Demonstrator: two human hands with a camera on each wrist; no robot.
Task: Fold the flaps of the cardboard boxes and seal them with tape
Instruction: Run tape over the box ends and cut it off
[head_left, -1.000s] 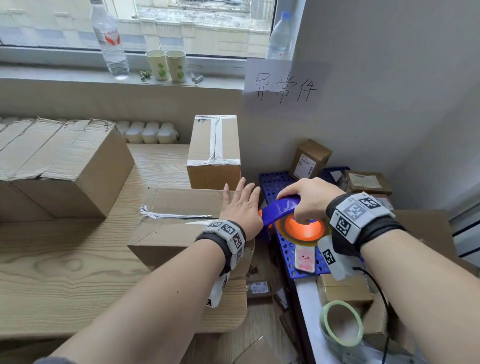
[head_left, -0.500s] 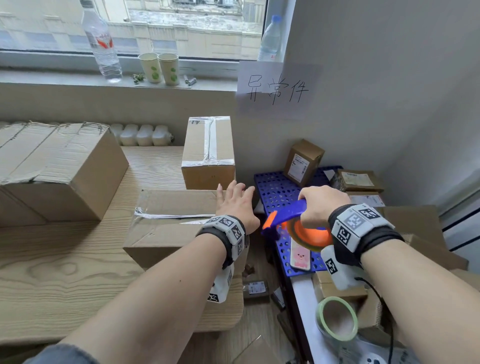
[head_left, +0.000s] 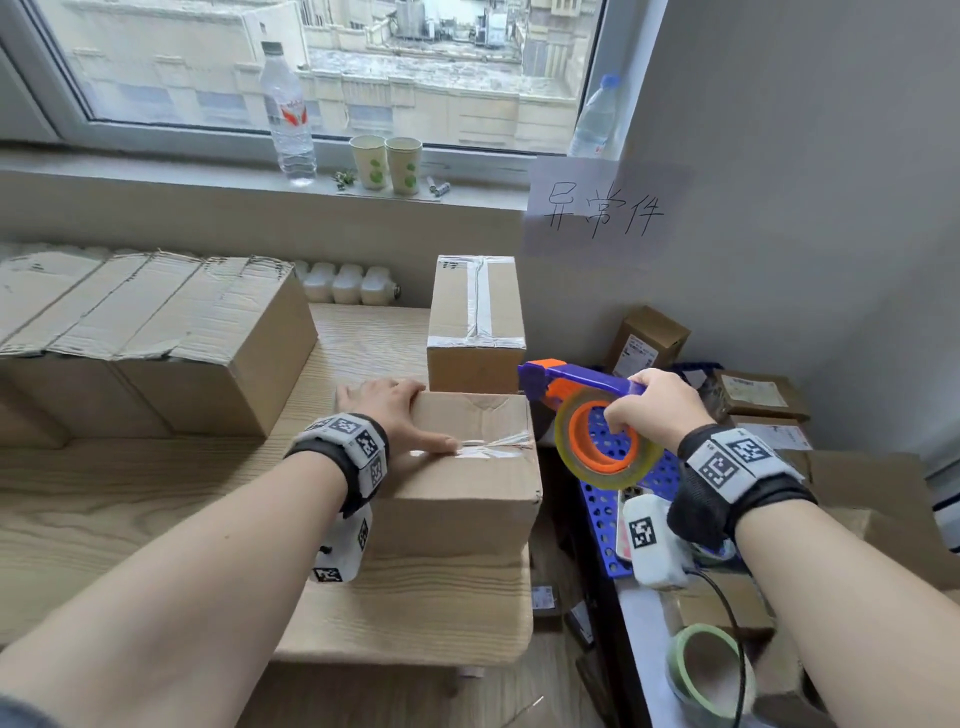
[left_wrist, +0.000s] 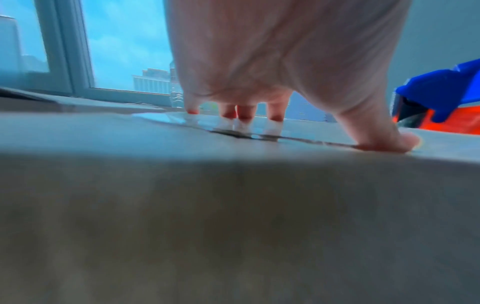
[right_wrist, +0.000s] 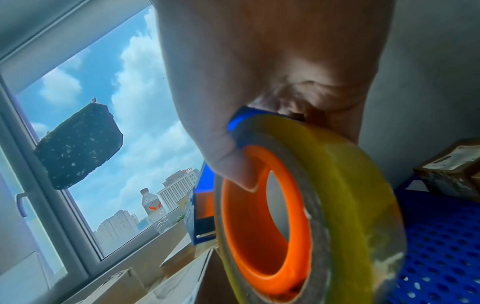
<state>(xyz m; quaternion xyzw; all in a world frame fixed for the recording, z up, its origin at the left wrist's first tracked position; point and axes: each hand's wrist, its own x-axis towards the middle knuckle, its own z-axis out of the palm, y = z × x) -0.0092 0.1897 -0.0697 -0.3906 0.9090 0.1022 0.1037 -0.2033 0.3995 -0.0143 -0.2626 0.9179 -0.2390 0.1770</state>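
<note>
While the left hand (head_left: 390, 415) lies flat on the top of the near cardboard box (head_left: 457, 499), its fingers (left_wrist: 244, 115) are straight and press on the strip of clear tape (head_left: 488, 451) that runs over the seam of the closed flaps, and the thumb (left_wrist: 384, 139) touches the same seam further right. This box stands at the right edge of the wooden surface (head_left: 104, 509), with its flaps folded down. The right hand (head_left: 657, 410) is clamped on the purple and orange tape dispenser (head_left: 582, 387): the fingers are curled round its handle and the thumb (right_wrist: 231, 164) reaches into the orange core of the yellowish tape roll (head_left: 605, 449). The dispenser is held in the air just beside the right side of the box, above a blue perforated tray (head_left: 602, 535), and I cannot tell if its front end touches the box. Behind the near box stands a smaller sealed box (head_left: 475, 322) with tape along its top. To the left lies a large cardboard box (head_left: 156, 332). On the window sill are a water bottle (head_left: 287, 111) and two paper cups (head_left: 387, 163). A green tape roll (head_left: 706, 670) lies low at the right.
</note>
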